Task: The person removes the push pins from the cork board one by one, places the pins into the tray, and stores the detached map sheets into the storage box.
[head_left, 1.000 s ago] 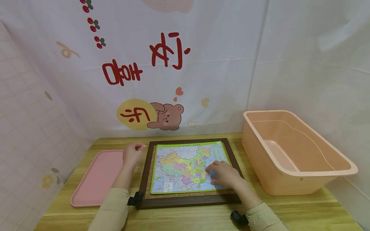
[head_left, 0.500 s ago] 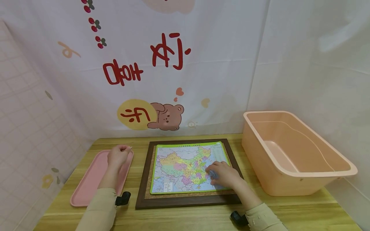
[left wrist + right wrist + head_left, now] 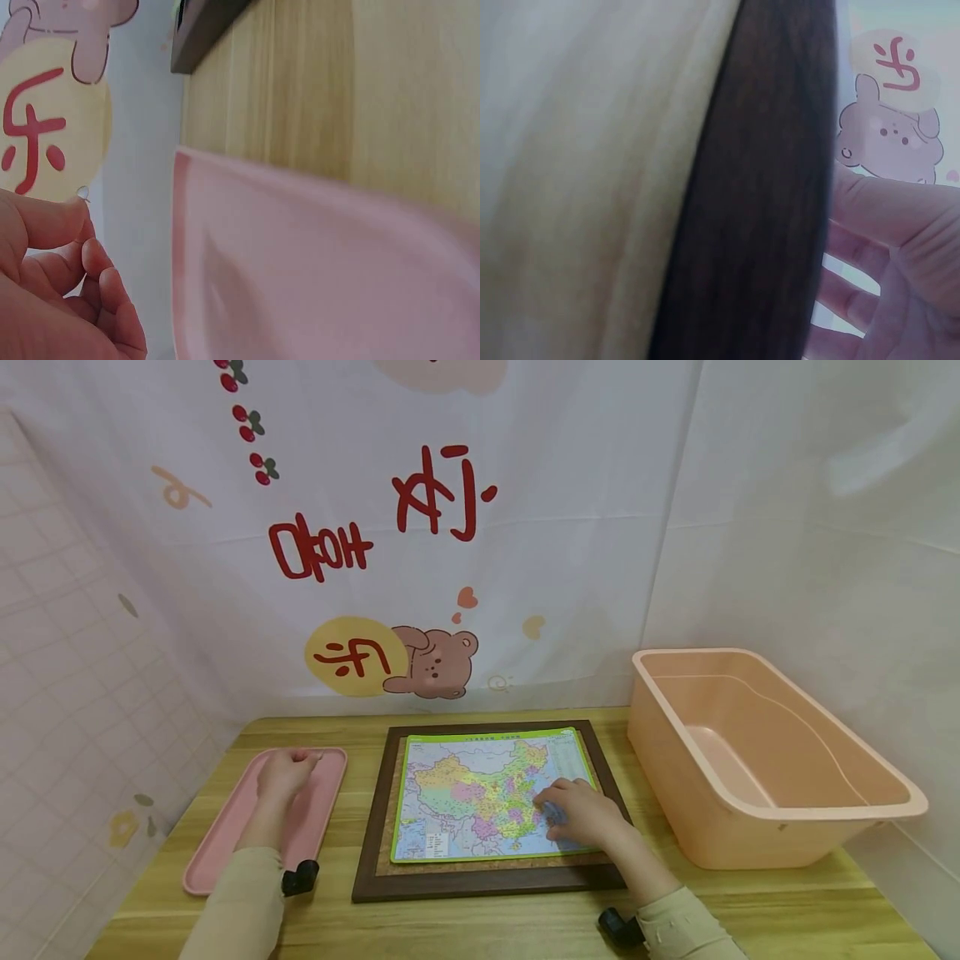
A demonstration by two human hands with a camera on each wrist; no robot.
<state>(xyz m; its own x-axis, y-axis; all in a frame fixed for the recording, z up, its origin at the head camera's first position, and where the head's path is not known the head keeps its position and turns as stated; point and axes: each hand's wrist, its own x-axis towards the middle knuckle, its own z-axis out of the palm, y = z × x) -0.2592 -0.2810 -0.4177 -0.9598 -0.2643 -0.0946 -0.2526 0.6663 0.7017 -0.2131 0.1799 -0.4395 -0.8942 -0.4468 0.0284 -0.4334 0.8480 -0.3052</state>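
We note the pink tray (image 3: 225, 843) left of the framed map puzzle (image 3: 487, 797), both flat on the worktop (image 3: 480, 927). The left hand (image 3: 281, 774) sits over the far end of the tray, its grip curled with thumb against fingertips (image 3: 90, 255); something tiny glints at the thumb tip, but we cannot tell whether a piece is pinched. On the puzzle's right part, the right hand (image 3: 581, 810) rests with fingers bent over a bluish puzzle piece (image 3: 553, 812), touching it. Right of the puzzle stands the peach tub (image 3: 757, 752).
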